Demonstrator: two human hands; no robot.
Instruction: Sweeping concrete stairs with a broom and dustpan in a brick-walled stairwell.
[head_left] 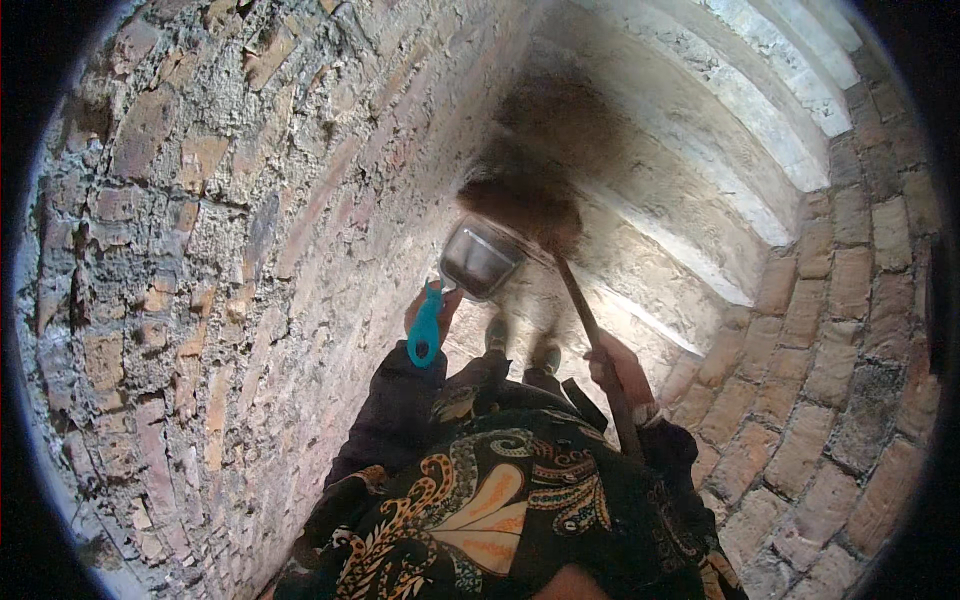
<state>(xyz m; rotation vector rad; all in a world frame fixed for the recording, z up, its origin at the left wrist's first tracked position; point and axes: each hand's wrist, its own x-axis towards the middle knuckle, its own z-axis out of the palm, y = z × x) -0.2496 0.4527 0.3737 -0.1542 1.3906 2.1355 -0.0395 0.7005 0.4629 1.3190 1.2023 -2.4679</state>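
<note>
My left hand (pixel 449 301) is closed around the teal handle of a grey dustpan (pixel 482 260). The dustpan's pan is tilted out ahead of me, close beside the rough wall on the left. In my right hand (pixel 620 368) is the wooden stick of a broom (pixel 579 298), its upper end running back along my right forearm. Dark brown bristles spread at the broom's far end, just beyond the dustpan's front edge. Motion or shadow blurs them, so I cannot tell whether they touch the pan. What lies inside the pan is hard to make out.
Pale stone steps (pixel 690 180) rise ahead and to the right. A crumbling brick wall (pixel 200 300) stands close on my left, and another brick wall (pixel 800 400) on my right. My shoes (pixel 545 356) are on the surface below the dustpan.
</note>
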